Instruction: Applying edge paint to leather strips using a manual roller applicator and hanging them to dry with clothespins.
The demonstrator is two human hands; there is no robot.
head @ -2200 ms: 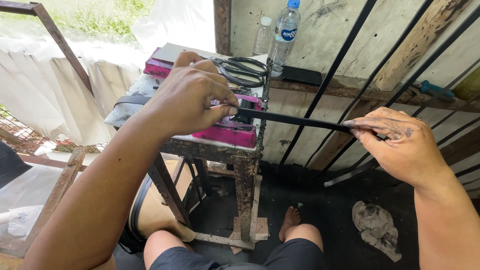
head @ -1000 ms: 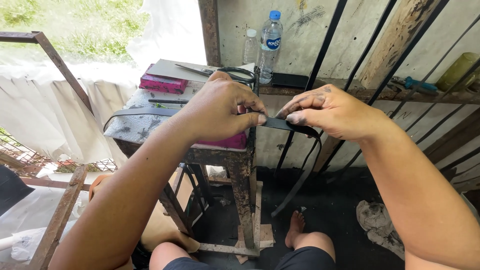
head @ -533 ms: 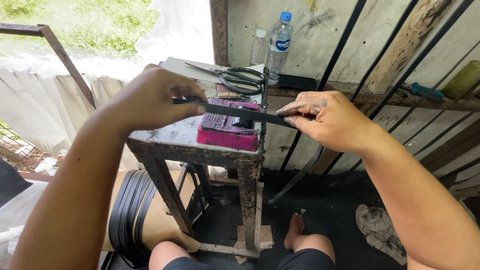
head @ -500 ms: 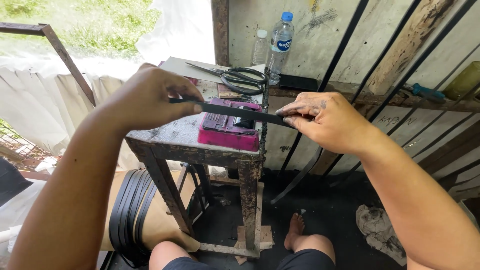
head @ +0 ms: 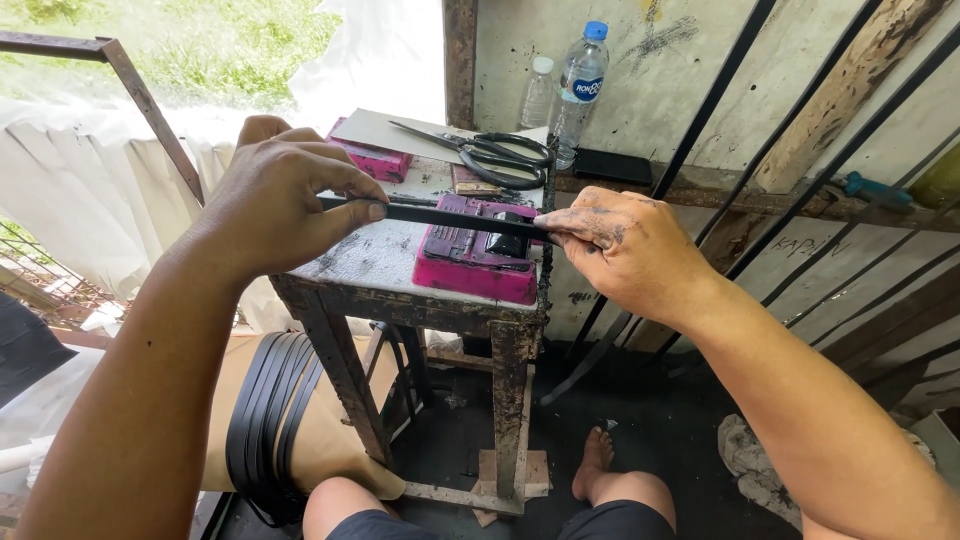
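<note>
Head view: scissors [head: 490, 157] and bottle [head: 580, 88] lie behind hands' strap [head: 450, 216].

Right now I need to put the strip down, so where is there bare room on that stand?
The stand top is bare in front, between the left hand and the pink block. The back is crowded: scissors, grey card, small pink box. The strip, held with the right hand, crosses above.

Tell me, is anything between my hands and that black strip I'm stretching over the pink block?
Nothing visible. The left hand pinches one end of the black strip and the right hand pinches the other, fingers directly on it. The strip runs just above the pink block on the small table.
</note>
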